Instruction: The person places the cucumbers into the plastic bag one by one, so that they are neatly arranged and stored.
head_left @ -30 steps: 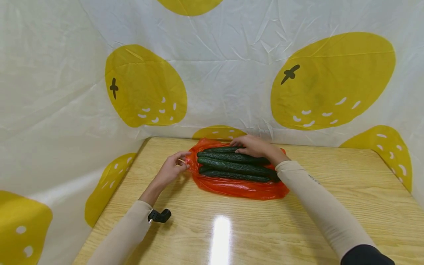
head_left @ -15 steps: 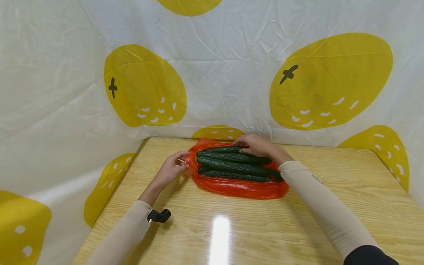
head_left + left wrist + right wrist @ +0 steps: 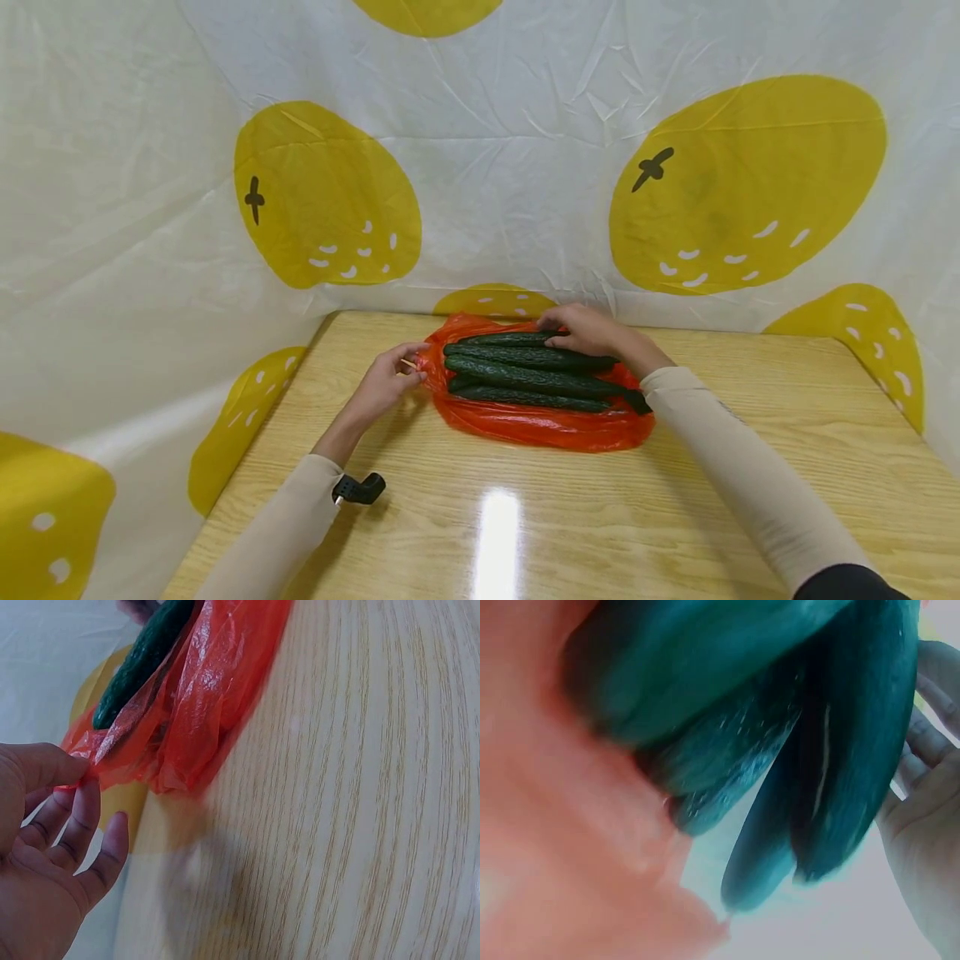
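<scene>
Several dark green cucumbers (image 3: 525, 379) lie side by side on a thin red plastic bag (image 3: 540, 429) on the wooden table. At the bag's left end my left hand (image 3: 382, 383) pinches the gathered plastic between thumb and forefinger; the left wrist view shows this pinch close up, the other fingers spread loosely. My right hand (image 3: 585, 331) reaches over the far cucumbers, its thumb near their tops and its fingers on the far side. In the right wrist view the right hand (image 3: 930, 772) lies beside a cucumber (image 3: 855, 742), which hides its thumb.
A white cloth (image 3: 510, 200) printed with yellow fruit hangs behind the table and at both sides. The wooden table top (image 3: 420, 517) stretches in front of the bag. Black wrist cameras sit on the left wrist (image 3: 360, 489) and right wrist (image 3: 637, 402).
My right hand has slid a little to the right along the far cucumbers, which stay in place. The left hand keeps its pinch on the bag.
</scene>
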{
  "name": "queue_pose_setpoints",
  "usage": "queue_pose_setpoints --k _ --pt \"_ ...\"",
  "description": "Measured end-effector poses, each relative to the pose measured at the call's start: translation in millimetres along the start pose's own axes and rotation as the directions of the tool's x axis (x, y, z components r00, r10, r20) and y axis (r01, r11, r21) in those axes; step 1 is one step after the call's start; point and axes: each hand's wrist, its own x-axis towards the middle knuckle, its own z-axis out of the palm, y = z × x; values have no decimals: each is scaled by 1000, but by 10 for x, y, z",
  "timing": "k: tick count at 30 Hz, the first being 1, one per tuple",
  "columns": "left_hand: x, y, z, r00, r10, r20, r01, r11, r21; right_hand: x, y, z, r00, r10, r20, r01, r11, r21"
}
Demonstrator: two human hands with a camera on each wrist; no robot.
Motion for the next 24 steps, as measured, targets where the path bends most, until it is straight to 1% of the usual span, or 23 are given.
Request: queue_pose_setpoints --k 1,6,9,15,21,24 --pt "-11 35 -2 1000 -3 4 3 1000 5 -22 2 -10 1000 2 1 -2 1000 -5" --pt "-9 21 -15 1000 3 9 -3 1000 13 -183 -21 -69 1000 16 1 -16 1000 11" --pt "15 -28 -18 1000 5 -4 -5 1000 16 -282 -25 -95 1000 19 -5 -18 1000 22" --pt "-2 -4 -58 1000 2 -21 -2 1000 -2 -467 -92 -153 1000 19 -13 -18 999 33" --pt "-47 19 -140 1000 10 -17 -10 1000 -3 -687 -208 -217 999 25 -39 -21 996 85" --pt "-70 29 -183 1000 8 -24 -8 1000 9 -803 -254 -251 998 47 -35 -42 992 121"
